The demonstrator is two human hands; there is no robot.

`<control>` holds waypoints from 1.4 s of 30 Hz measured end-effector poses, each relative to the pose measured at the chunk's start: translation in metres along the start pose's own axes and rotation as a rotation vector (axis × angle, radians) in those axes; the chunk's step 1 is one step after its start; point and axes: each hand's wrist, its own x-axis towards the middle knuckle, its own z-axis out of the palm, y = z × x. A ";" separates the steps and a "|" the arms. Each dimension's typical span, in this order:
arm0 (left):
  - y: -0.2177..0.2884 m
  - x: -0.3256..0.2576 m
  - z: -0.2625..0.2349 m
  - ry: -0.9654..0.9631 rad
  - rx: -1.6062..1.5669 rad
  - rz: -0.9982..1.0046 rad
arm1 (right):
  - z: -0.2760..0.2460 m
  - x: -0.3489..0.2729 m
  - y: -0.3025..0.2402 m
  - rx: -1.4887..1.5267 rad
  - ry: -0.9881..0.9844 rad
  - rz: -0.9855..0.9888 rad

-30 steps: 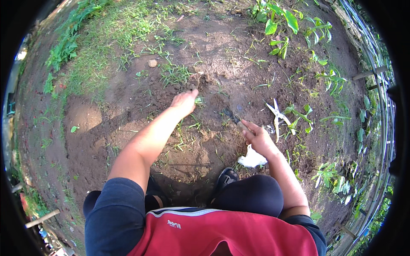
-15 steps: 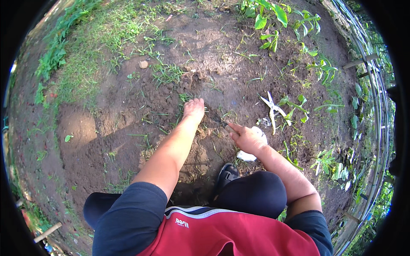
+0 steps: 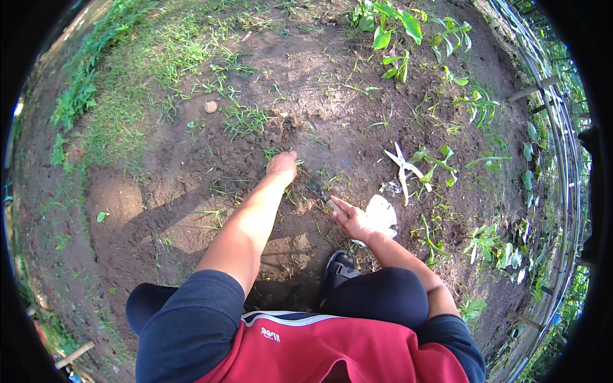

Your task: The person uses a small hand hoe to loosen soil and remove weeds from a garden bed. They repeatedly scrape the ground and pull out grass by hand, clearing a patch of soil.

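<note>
My left hand [image 3: 281,167] is low over the soil, its fingers closed on grass, with green blades poking out beside them. In my right hand [image 3: 355,223] is a small hand trowel [image 3: 315,188], gripped by its light handle. Its dark blade points up and left at the loose dirt, a short way from my left hand. A crumpled white plastic bag or cloth [image 3: 382,213] lies right beside my right hand, partly behind it. Farther right, pruning shears [image 3: 402,168] with pale handles rest on the ground, blades apart.
Leafy plants [image 3: 399,29] grow at the far right, and cut green stems [image 3: 435,239] lie near my right forearm. A bamboo fence [image 3: 562,172] curves along the right edge. Grass [image 3: 159,64] covers the far left. A small round stone-like lump [image 3: 211,106] sits beyond my left hand.
My right hand has drawn slightly left and nearer to me with the trowel, showing more of its blade and the white bag or cloth. The left hand has shifted slightly left.
</note>
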 end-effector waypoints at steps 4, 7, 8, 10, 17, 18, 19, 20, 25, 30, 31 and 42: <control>-0.007 -0.005 -0.003 0.004 0.025 0.014 | -0.025 -0.010 -0.012 -0.247 0.010 0.034; -0.014 -0.011 -0.021 0.003 0.087 0.064 | -0.052 -0.020 -0.030 -0.535 0.103 -0.044; -0.017 -0.013 -0.028 0.005 0.098 0.088 | -0.060 -0.026 -0.034 -0.354 0.070 -0.049; -0.026 -0.011 -0.046 0.086 0.232 0.124 | -0.069 -0.036 -0.040 -0.062 0.051 -0.021; -0.055 -0.018 -0.064 0.214 0.364 0.342 | -0.065 -0.043 -0.056 -0.234 0.045 0.045; -0.053 -0.018 -0.061 0.193 0.426 0.360 | -0.063 -0.039 -0.061 -0.303 0.026 0.070; -0.051 -0.017 -0.057 0.175 0.426 0.383 | -0.061 -0.034 -0.066 -0.320 0.019 0.069; -0.048 -0.017 -0.051 0.158 0.434 0.400 | -0.061 -0.028 -0.072 -0.328 -0.004 0.090; -0.037 -0.004 -0.023 0.034 0.541 0.360 | -0.059 -0.006 -0.100 -0.424 -0.077 -0.027; -0.031 0.019 -0.007 0.039 0.510 0.327 | -0.053 0.014 -0.126 -0.417 -0.119 0.035; -0.030 0.024 -0.006 0.044 0.514 0.344 | -0.051 0.018 -0.131 -0.419 -0.133 0.059; -0.012 0.035 -0.014 0.048 0.496 0.228 | -0.014 0.026 -0.036 -0.263 -0.106 -0.059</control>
